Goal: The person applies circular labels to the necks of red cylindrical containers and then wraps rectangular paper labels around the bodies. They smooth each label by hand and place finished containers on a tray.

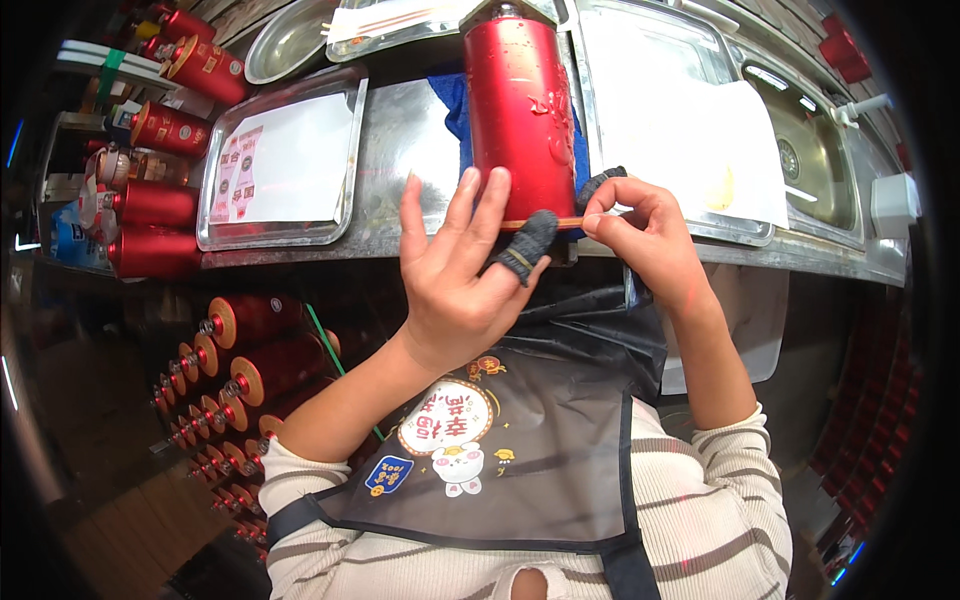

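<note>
A glossy red cylinder rests in front of me on a blue cloth. Its surface carries water drops and some wrinkled red patches. A thin brown edge or strip runs across its near end. My left hand has its fingers spread along the cylinder's left side, and its thumb, in a dark grey knitted finger cover, presses at that near end. Beside the right end of the brown edge, my right hand is closed in a pinch. Another grey finger cover shows on it. What the pinch holds is hidden.
Left on the metal counter is a tray with white paper and pink printed slips. More red cylinders stand beyond it and on racks below. A white-covered tray and a sink lie right; a metal bowl stands behind.
</note>
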Tool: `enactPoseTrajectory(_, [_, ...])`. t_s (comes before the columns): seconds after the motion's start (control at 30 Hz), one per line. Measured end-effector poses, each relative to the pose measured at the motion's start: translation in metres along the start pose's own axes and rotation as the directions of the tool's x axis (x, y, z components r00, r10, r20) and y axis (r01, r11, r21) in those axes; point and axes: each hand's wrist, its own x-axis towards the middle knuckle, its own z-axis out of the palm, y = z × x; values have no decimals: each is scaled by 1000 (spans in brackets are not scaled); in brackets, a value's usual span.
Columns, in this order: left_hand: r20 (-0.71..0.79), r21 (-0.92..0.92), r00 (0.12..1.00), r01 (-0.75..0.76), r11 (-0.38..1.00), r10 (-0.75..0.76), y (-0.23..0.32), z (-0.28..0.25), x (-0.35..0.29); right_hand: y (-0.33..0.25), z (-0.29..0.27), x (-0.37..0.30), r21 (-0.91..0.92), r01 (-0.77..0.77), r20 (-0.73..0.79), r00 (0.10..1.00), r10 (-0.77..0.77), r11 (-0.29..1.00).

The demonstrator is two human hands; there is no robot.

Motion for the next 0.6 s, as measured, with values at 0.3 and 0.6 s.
enactPoseTrajectory(0.3, [-59, -219, 972, 208, 953, -226, -11, 18, 10, 6, 0, 1, 26, -25, 7, 1000, 25, 999])
enactPoseTrajectory(0.6, [-58, -184, 970, 221, 958, -235, -14, 10, -38, 2, 0, -2, 38, 22, -1, 1000, -22, 999])
